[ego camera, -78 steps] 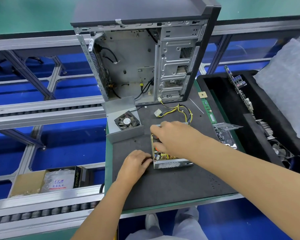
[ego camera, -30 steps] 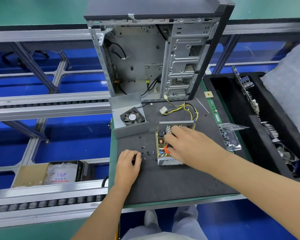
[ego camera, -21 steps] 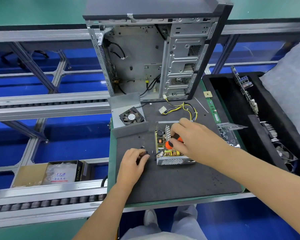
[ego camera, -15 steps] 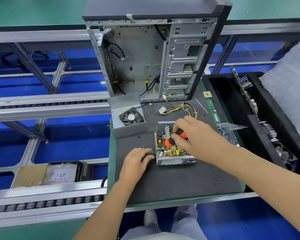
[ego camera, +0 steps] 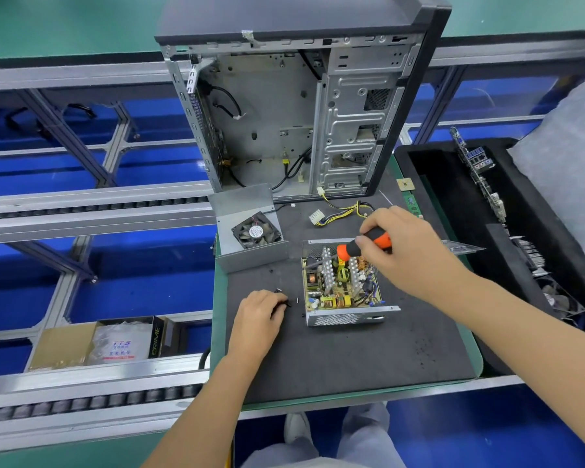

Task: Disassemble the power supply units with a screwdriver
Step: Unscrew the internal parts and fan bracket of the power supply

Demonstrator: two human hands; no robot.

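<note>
The opened power supply unit (ego camera: pixel 343 292) lies on the dark mat (ego camera: pixel 352 352), its circuit board and heatsinks exposed. Its grey cover with the fan (ego camera: pixel 250 231) sits to the upper left. My right hand (ego camera: pixel 402 244) grips an orange and black screwdriver (ego camera: pixel 362 246) above the unit's far side, with the tip pointing down-left toward the board. My left hand (ego camera: pixel 257 312) rests on the mat left of the unit, fingers curled around a small black part (ego camera: pixel 286 303). Small loose screws (ego camera: pixel 298 300) lie between the hand and the unit.
An open computer case (ego camera: pixel 284 113) stands at the back of the mat, with yellow and black cables (ego camera: pixel 345 211) trailing from it. A black tray (ego camera: pixel 460 211) with boards and parts is on the right. Conveyor rails and a cardboard box (ego camera: pixel 95 342) lie to the left.
My right hand lifted the screwdriver up and back from the board. My left hand drew away from the unit's left edge, and holds small black parts on the mat.
</note>
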